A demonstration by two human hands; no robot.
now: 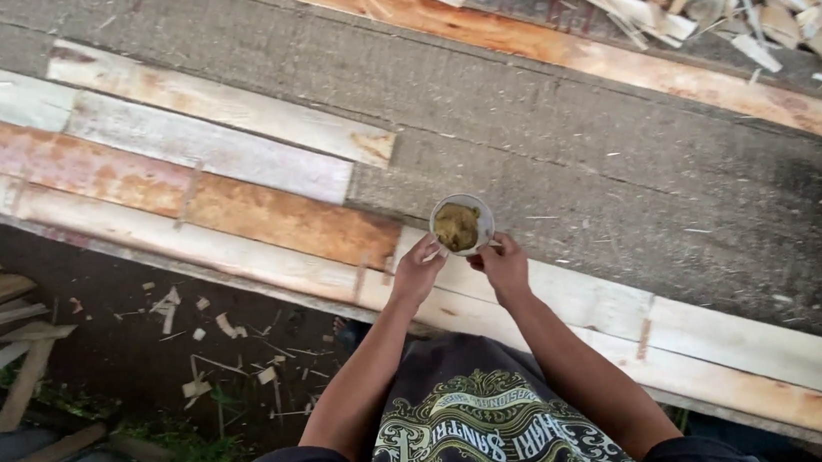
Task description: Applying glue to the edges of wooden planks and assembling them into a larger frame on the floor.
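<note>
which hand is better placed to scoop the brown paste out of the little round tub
Left, probably: the left hand has fingertips at the rim of the tub, beside the paste. The right hand sits lower.

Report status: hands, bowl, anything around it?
Left hand and right hand both on small bowl of brownish paste. Bowl sits on plank. Nothing crowding it.

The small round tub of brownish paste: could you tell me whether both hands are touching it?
Touching. The head view shows the left hand with fingertips on the tub rim's near left edge, and the right hand meeting its near right edge.
</note>
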